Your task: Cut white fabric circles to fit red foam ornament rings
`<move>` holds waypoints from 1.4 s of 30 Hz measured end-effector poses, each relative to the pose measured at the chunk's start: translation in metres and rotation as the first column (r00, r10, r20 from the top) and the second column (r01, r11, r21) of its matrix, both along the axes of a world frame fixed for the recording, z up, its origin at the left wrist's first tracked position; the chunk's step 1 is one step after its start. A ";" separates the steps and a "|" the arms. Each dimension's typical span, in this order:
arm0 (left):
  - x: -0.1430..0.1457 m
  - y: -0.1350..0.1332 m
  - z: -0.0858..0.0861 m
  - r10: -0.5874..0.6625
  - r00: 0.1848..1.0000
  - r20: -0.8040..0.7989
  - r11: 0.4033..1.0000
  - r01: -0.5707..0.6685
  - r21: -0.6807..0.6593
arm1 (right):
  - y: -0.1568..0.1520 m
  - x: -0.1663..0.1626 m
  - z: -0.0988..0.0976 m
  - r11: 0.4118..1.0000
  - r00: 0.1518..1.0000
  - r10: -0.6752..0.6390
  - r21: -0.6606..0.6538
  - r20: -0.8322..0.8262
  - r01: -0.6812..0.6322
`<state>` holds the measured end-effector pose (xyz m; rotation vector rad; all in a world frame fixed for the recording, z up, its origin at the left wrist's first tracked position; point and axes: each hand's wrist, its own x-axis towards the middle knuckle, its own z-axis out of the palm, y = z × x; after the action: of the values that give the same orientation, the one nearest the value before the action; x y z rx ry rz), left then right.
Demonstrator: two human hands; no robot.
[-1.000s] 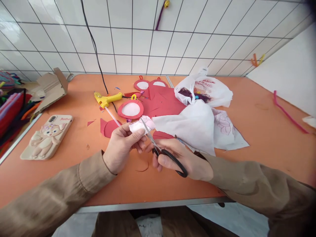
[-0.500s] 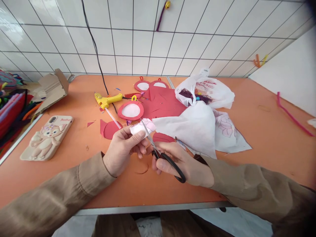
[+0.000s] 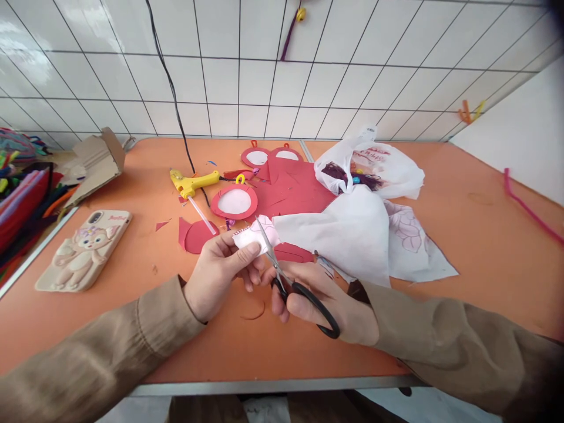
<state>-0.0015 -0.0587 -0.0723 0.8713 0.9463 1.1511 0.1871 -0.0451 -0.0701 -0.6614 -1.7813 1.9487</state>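
Note:
In the head view my left hand [image 3: 220, 264] pinches a small white cloth piece [image 3: 250, 236] with pink lines drawn on it. My right hand [image 3: 319, 294] grips black-handled scissors [image 3: 314, 305], fingers through the loops. The blades are slightly apart and lie at the right part of the cloth piece, pointing up and left. A larger white cloth [image 3: 339, 235] spreads just beyond and to the right. Past my hands is a red ring with a white centre [image 3: 235, 201] and a yellow loop on top. A red paper disc [image 3: 197, 236] lies beyond my left hand.
A yellow glue gun [image 3: 194, 180] with its stick lies back left, near a black cable [image 3: 170, 82]. At left are a phone [image 3: 86, 249] and a torn cardboard box [image 3: 101, 164]. Red sheets [image 3: 293, 188] and a white plastic bag [image 3: 392, 173] fill the back middle.
The scissors and my right hand have shifted slightly down and right against the cloth piece. My left hand keeps its pinch. The whole view has moved a little.

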 end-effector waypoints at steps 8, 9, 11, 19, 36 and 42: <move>0.000 0.000 0.000 -0.013 1.000 0.004 0.999 0.013 0.042 | -0.002 0.002 -0.002 0.993 0.998 -0.025 0.116 0.054 0.019; 0.001 0.000 0.001 -0.013 1.000 0.006 0.999 0.013 0.038 | -0.002 0.002 -0.002 0.991 0.998 -0.027 0.134 0.049 0.020; 0.002 0.000 0.002 -0.009 1.000 0.011 1.000 0.009 0.027 | -0.002 0.001 -0.001 0.987 1.000 -0.027 0.156 0.017 0.024; 0.003 0.000 0.004 -0.018 1.000 0.008 0.999 0.017 0.038 | -0.001 0.001 -0.004 0.988 1.000 -0.019 0.155 -0.021 0.022; -0.008 0.004 -0.002 0.108 0.992 -0.069 0.988 -0.099 0.117 | -0.004 0.004 -0.007 0.974 0.973 -0.224 -0.054 -0.055 0.221; -0.007 0.005 -0.006 0.078 0.990 -0.121 0.990 -0.063 0.123 | -0.002 0.003 -0.016 0.940 0.934 -0.337 0.002 -0.120 0.340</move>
<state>-0.0087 -0.0533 -0.0781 1.0232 1.0263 1.2346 0.1899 -0.0468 -0.0864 -0.7718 -1.5012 1.6951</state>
